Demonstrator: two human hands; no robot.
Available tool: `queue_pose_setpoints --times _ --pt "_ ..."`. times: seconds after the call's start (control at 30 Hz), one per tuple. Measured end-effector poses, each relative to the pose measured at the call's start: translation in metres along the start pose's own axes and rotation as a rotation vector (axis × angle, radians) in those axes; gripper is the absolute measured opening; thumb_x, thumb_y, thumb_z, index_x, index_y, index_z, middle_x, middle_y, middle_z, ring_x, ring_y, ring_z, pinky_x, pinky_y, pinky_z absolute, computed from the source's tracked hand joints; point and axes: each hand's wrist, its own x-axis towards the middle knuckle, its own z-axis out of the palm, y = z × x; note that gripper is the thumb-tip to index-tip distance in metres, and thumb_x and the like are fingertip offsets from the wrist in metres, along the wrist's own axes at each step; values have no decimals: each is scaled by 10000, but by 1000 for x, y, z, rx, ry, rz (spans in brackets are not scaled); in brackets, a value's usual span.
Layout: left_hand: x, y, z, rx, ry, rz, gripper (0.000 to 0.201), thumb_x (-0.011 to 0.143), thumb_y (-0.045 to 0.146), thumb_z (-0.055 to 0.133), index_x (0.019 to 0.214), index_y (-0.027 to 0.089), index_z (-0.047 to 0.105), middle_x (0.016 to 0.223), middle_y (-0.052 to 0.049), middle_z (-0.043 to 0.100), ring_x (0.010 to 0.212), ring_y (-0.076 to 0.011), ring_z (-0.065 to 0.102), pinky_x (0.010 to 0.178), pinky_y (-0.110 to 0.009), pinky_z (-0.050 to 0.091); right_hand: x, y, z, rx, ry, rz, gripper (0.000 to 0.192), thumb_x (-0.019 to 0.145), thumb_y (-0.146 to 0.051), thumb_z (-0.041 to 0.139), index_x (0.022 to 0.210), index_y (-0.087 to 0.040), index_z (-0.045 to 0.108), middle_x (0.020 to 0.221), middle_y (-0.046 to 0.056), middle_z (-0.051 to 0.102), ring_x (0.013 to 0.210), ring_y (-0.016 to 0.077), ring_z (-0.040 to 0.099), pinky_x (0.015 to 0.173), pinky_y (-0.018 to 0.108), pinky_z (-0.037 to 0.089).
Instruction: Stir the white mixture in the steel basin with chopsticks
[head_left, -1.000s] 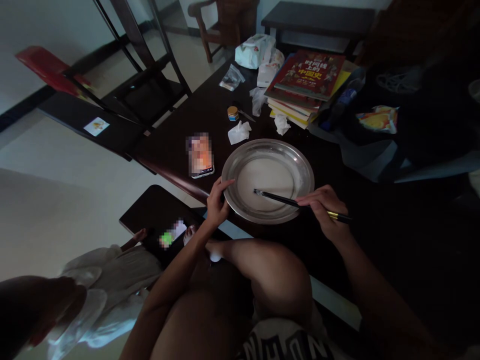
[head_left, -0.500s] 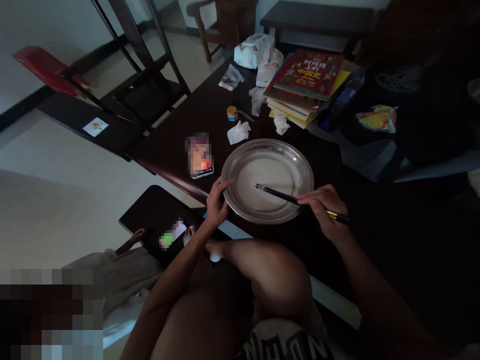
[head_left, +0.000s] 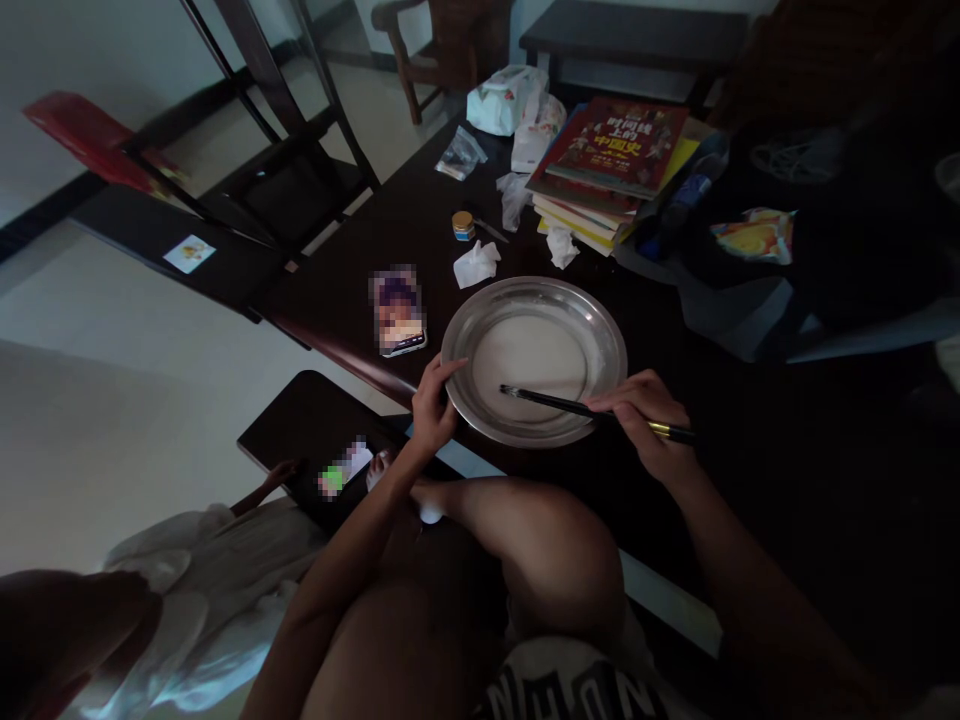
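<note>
Left hand (head_left: 433, 405) grips the metal plate's (head_left: 600, 330) rim; right hand (head_left: 643, 418) pinches 2 chopsticks (head_left: 547, 401) over it.

A dark wooden bench (head_left: 390, 235) stands in a dim room on a pale tiled floor (head_left: 97, 400), brighter to its left. Beyond the bench's far end sit a wooden armchair (head_left: 442, 40) and a low dark table (head_left: 637, 35); left of the bench stand a black folding chair (head_left: 292, 170) and a white wall (head_left: 82, 60).
</note>
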Motion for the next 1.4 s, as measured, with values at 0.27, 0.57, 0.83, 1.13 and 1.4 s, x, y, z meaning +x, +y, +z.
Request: queue_pose_setpoints --times 0.27,0.57,0.83,1.13,1.4 --pt "3 3 -1 -4 -8 6 359 1033 406 476 1311 228 616 1304 -124 672 1247 -251 649 1019 -430 565 0 0 0 -14 25 -7 270 1024 -212 501 989 -307 752 933 -22 833 829 186 746 776 423 485" --pt "2 2 0 11 -20 -32 357 1025 400 480 1292 215 627 1321 -132 663 1243 -253 648 1024 -439 559 0 0 0 0 42 6 285 1027 -228 495 981 -309 765 909 -22 829 809 188 718 759 419 481" --pt "2 2 -1 2 -17 -22 353 1015 382 488 1303 228 621 1322 -128 664 1240 -252 653 1019 -432 561 1 -1 0 -22 51 -7 279 1020 -234 508 988 -316 773 929 -18 832 827 200 730 758 422 491" --pt "2 3 0 -11 -10 -21 364 1018 418 485 1293 227 629 1291 -128 682 1240 -259 651 1019 -439 560 0 0 0 -46 43 1 267 1017 -232 519 1011 -320 771 943 -18 832 833 191 726 764 428 487" --pt "2 3 0 -33 7 -5 347 1012 366 511 1311 235 627 1310 -121 674 1254 -252 644 1029 -423 553 0 1 1 -42 17 -21 245 1009 -221 538 1026 -314 764 982 -17 831 886 194 743 787 422 497"
